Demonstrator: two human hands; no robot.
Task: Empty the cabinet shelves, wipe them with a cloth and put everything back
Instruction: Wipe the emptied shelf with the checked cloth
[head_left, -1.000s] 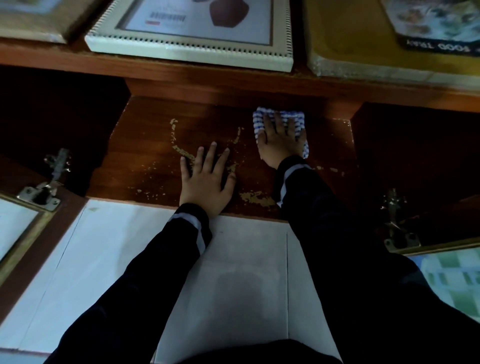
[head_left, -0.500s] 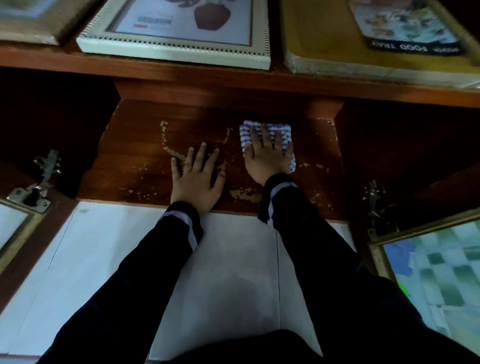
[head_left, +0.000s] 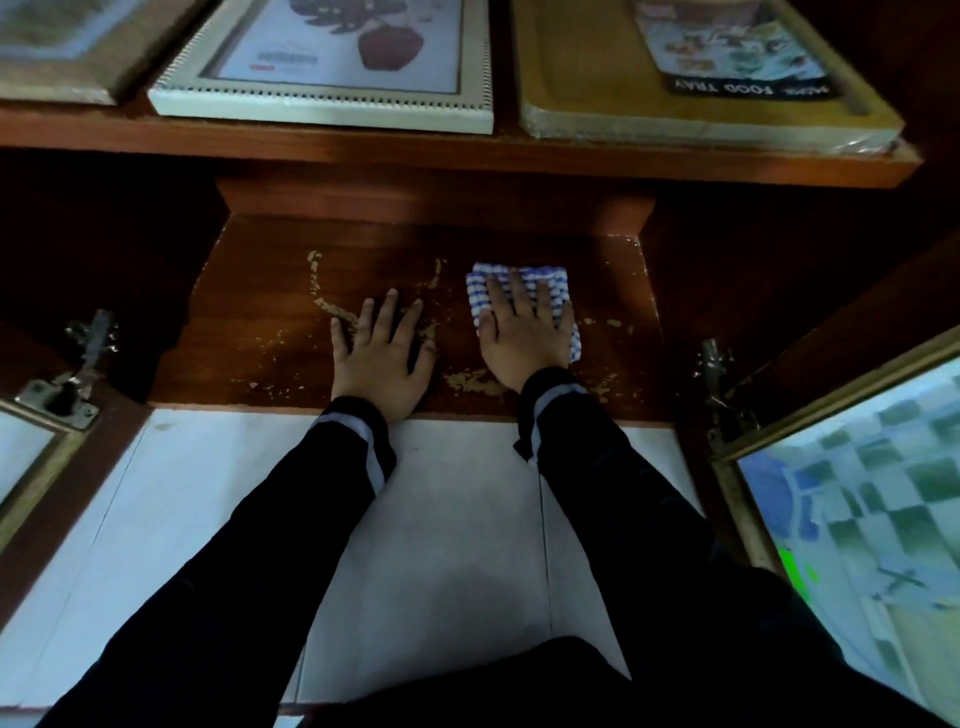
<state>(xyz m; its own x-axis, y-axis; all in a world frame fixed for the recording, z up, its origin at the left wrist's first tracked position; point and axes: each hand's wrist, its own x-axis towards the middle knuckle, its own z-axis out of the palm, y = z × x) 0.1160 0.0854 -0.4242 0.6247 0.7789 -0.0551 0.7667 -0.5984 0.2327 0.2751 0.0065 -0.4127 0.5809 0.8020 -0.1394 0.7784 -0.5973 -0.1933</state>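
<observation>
Since a second ago the right hand (head_left: 522, 338) and the cloth (head_left: 558, 291) beneath it have drawn slightly forward from the back of the cabinet shelf (head_left: 260, 322); the left hand (head_left: 382, 358) has kept its place. The right grip is wide, its fingers straight and its palm pressing the cloth flat on the shelf's right half. The cloth, folded, white with blue stripes, shows beyond the fingertips and along the hand's right side. The left hand lies flat, fingers spread, on worn wood nearby, holding nothing.
</observation>
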